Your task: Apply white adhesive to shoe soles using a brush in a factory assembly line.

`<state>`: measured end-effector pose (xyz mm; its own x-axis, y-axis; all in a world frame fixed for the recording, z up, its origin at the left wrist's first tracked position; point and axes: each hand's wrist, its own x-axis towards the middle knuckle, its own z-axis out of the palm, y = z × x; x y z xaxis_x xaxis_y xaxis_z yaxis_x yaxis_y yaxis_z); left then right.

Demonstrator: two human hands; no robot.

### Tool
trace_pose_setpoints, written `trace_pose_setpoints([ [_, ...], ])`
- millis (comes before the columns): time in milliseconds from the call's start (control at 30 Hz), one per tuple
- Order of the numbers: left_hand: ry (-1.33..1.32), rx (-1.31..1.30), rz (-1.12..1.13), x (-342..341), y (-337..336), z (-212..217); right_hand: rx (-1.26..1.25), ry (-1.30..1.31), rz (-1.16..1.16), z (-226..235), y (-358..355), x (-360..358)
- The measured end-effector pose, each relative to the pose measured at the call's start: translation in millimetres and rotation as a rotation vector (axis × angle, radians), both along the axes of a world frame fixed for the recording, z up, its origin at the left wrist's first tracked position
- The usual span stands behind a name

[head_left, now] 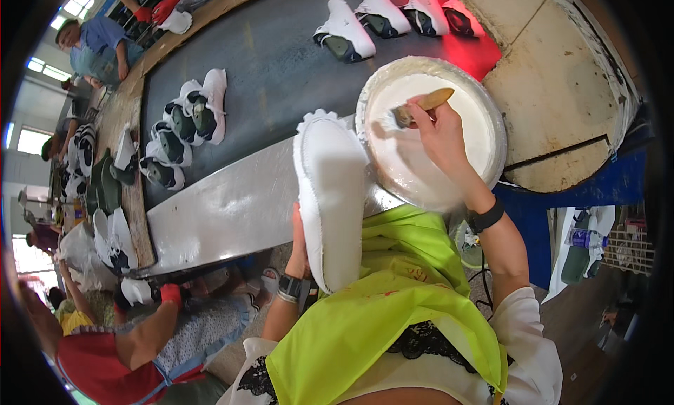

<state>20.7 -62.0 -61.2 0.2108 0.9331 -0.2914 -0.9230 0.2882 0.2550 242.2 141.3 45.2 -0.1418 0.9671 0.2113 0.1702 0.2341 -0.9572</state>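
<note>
My left hand [300, 245] grips a white shoe upper [333, 215] from behind its left side, so most of its fingers are hidden. The upper's pale underside faces me, with a scalloped edge round the toe at the top. Over a large round bowl [496, 134] of white liquid [411, 155], my right hand [444, 134] is closed round a brush [437, 99] with a wooden handle. The bristles touch or hover just over the liquid near the bowl's left side; which, I cannot tell. The bowl stands right of the shoe upper.
A dark belt [270, 68] carries a group of white and green shoe uppers [213, 104] at left and another row [344, 33] at the far right. A metal edge [217, 219] runs along its near side. A gloved co-worker [105, 356] handles a shoe at lower left.
</note>
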Motion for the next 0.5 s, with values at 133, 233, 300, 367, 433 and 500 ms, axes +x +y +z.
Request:
trace_pose_setpoints([
  [133, 0.454, -0.311, -0.010, 28.4, 1.0, 55.9, -0.166, 0.236, 0.172, 31.5, -34.4, -43.0],
  [233, 0.153, -0.174, -0.084, 24.2, -8.5, 28.3, -0.284, 0.066, 0.308, 38.0, -52.5, -47.2],
  [300, 0.375, -0.211, -0.066, 27.1, -4.5, 20.1, -0.252, 0.041, 0.384, 34.7, -62.3, -47.8],
  [367, 0.348, -0.246, -0.103, 27.0, -10.0, 12.1, -0.240, -0.053, 0.390, 33.1, -56.1, -50.0],
  [433, 0.329, -0.278, -0.152, 27.4, -15.0, 7.4, -0.274, 0.036, 0.266, 22.8, -34.1, -57.2],
  [500, 0.259, -0.237, -0.095, 29.0, -19.6, 7.0, -0.260, 0.010, 0.150, 18.6, -11.3, -55.3],
])
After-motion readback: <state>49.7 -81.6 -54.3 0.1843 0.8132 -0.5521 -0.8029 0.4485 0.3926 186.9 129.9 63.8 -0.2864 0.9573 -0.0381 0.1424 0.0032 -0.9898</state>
